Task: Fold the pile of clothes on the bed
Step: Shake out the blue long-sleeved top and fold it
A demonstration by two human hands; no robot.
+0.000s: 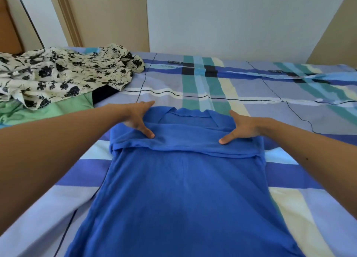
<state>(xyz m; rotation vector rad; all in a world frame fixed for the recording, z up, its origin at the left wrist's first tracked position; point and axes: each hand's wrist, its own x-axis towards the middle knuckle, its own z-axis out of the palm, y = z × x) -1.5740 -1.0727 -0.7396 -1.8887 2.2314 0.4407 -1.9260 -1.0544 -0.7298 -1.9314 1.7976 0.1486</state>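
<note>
The blue top (183, 189) lies flat down the middle of the plaid bed sheet (251, 82), collar toward twelve o'clock and hem running back to six. Its sleeves are folded inward across the chest and form a band just under the collar.

The left hand (139, 119) rests on that band at about eleven o'clock. The right hand (243, 128) rests on it at about one. Both are spread flat with straight fingers, gripping nothing and pressing on the cloth. I'd say the palms are there to pin the tucked sleeves and smooth the knit, so the shape holds for the next fold.

Off at ten o'clock waits the rest of the pile, well apart from the blue top. A floral garment (63, 73) is crumpled over a green one (73, 106), with something dark (104, 94) peeking from beneath. Keeping the pile off to that side probably leaves working room.
</note>
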